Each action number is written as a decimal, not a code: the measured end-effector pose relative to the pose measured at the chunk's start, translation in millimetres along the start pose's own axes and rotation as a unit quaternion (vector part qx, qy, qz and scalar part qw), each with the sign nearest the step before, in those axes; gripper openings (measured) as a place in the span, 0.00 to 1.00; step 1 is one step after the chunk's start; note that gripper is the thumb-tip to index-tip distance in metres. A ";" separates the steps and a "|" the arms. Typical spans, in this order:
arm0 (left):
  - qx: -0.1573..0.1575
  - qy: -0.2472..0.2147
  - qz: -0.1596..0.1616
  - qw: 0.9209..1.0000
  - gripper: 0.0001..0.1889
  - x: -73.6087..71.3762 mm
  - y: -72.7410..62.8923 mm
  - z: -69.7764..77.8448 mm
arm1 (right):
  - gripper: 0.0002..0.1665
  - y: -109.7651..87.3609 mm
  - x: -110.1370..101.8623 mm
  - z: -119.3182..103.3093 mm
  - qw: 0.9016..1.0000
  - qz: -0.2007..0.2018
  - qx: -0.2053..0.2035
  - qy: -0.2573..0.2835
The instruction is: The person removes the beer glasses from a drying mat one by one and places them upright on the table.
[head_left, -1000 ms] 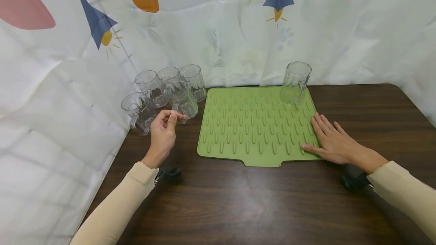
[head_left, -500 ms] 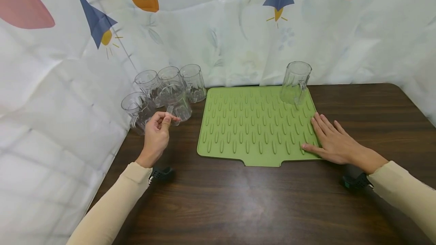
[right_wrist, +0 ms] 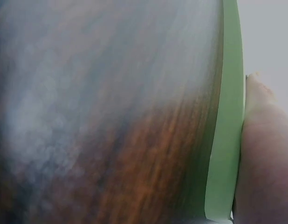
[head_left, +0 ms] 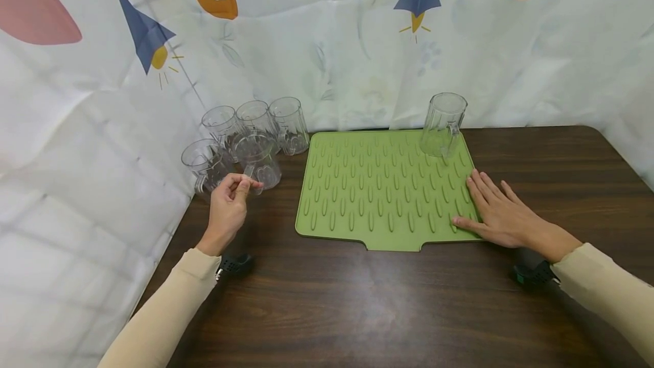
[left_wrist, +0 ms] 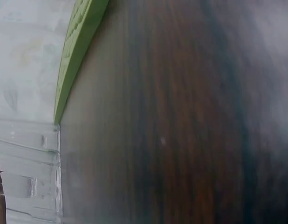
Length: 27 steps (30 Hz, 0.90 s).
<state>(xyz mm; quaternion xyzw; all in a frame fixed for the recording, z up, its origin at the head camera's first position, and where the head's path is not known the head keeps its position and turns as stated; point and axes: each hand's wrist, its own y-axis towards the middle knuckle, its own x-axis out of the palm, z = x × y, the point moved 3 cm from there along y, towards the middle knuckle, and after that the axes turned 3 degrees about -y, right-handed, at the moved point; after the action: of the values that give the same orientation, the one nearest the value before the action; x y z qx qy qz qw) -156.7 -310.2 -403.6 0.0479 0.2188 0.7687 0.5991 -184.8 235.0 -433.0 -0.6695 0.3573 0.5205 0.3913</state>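
My left hand (head_left: pixel 228 209) pinches the handle of a clear glass mug (head_left: pixel 265 170) between thumb and fingers. That mug is upright at the front of a cluster of similar mugs; I cannot tell whether its base touches the table. In the left wrist view, part of the mug (left_wrist: pixel 30 177) shows at the left edge beside a fingertip. My right hand (head_left: pixel 498 212) lies spread, palm down, on the right edge of a green ridged drying mat (head_left: pixel 370 186). Another clear mug (head_left: pixel 443 124) stands upright on the mat's back right corner.
Several clear mugs (head_left: pixel 201 158) stand upright at the table's back left, close to the held one. The dark wooden table (head_left: pixel 357 300) extends in front of the mat. A printed white curtain (head_left: pixel 337 44) hangs behind and along the left side.
My left hand has drawn the held mug a little to the left and toward me, away from the mat. The right hand and the mug on the mat have stayed put.
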 end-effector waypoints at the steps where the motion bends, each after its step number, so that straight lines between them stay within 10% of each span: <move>1: -0.001 0.000 0.001 1.000 0.12 -1.0 0.0 -1.0 | 0.63 -0.1 0.3 0.0 1.000 0.000 0.001 -0.002; 27: -0.008 0.008 0.021 1.000 0.13 -18.3 -1.8 -12.2 | 0.63 0.3 1.8 -0.7 1.000 0.007 0.001 0.002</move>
<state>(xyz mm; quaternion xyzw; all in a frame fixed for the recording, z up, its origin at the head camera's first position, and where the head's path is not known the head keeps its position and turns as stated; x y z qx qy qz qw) -154.1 -330.5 -411.8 0.0418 0.2165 0.7829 0.5818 -184.4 234.2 -434.7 -0.6673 0.3634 0.5216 0.3881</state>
